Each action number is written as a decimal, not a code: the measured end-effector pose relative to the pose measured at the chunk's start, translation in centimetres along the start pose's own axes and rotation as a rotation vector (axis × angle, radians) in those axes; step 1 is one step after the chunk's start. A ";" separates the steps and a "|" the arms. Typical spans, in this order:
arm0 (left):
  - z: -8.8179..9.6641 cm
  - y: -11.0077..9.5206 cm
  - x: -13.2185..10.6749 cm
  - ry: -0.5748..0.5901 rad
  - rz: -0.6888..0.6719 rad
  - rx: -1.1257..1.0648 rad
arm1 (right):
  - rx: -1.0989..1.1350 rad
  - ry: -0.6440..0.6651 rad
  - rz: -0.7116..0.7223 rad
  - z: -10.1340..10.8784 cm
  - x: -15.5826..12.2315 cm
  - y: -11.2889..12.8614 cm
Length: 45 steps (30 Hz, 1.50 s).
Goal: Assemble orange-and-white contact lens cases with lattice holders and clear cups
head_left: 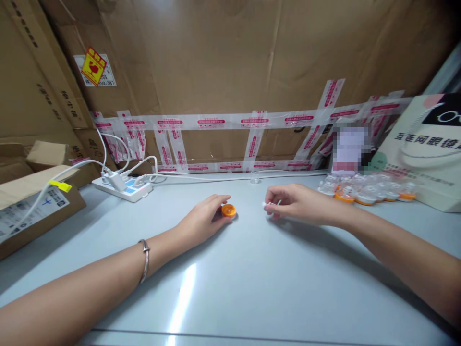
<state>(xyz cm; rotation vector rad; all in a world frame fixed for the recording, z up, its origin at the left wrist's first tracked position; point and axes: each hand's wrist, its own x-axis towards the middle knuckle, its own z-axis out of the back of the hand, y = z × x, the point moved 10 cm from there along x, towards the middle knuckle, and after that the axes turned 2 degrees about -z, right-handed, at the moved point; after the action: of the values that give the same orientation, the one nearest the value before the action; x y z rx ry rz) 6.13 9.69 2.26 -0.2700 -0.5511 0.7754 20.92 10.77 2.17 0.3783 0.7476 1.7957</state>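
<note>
My left hand (pixel 206 218) rests on the pale table (pixel 252 269), fingers curled around a small orange cap (pixel 228 210) at its fingertips. A silver bangle sits on that wrist. My right hand (pixel 293 203) lies a little to the right, pinching a small white and clear piece (pixel 268 205) between thumb and fingers. A tiny clear vial (pixel 255 178) stands alone behind both hands, near the back edge.
A row of several clear vials with orange caps (pixel 367 190) lies at the right, before a printed white box (pixel 428 154). A white power strip (pixel 122 186) with plugs and cables sits back left, beside a cardboard box (pixel 32 206). Taped cardboard walls the back.
</note>
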 end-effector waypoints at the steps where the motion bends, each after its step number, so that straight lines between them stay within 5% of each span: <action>1: 0.1 0.0 0.1 -0.015 0.000 -0.007 | 0.089 -0.025 0.029 -0.3 0.1 0.6; 7: 2.7 -3.1 -0.4 -0.200 -0.194 -0.032 | 0.477 -0.044 0.103 -2.7 0.7 2.0; 12: 2.9 -6.3 -1.5 -0.199 -0.410 -0.096 | 0.724 0.093 0.130 -4.3 0.0 3.0; 18: 3.6 -6.4 -1.5 -0.274 -0.395 -0.148 | 0.814 0.167 0.169 -5.4 0.1 3.5; 22: 4.4 -6.2 -1.6 -0.330 -0.375 -0.186 | 0.698 0.150 0.160 -3.9 0.2 3.4; 24: 4.6 -5.7 -1.5 -0.341 -0.346 -0.202 | 0.521 -0.002 0.150 -0.4 0.1 2.3; 26: 4.8 -4.8 -1.4 -0.361 -0.294 -0.215 | 0.292 -0.286 0.129 5.0 -0.5 0.4; 28: 5.0 -3.8 -1.3 -0.378 -0.240 -0.221 | 0.041 -0.321 -0.029 7.6 -0.5 -2.6; 31: 5.0 -2.9 -1.1 -0.374 -0.194 -0.216 | -0.203 -0.056 -0.186 6.8 0.2 -6.4; 35: 4.7 -2.9 -1.0 -0.347 -0.193 -0.219 | -0.253 0.124 -0.119 4.1 1.1 -7.3; 45: 4.6 -3.2 -1.0 -0.314 -0.193 -0.232 | -0.039 -0.022 -0.080 4.6 2.2 -7.5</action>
<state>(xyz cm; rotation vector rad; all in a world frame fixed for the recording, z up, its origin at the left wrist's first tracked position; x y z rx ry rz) 4.84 6.92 7.04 -0.3055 -0.9530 0.5687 28.35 15.71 0.46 0.3367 0.7018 1.7260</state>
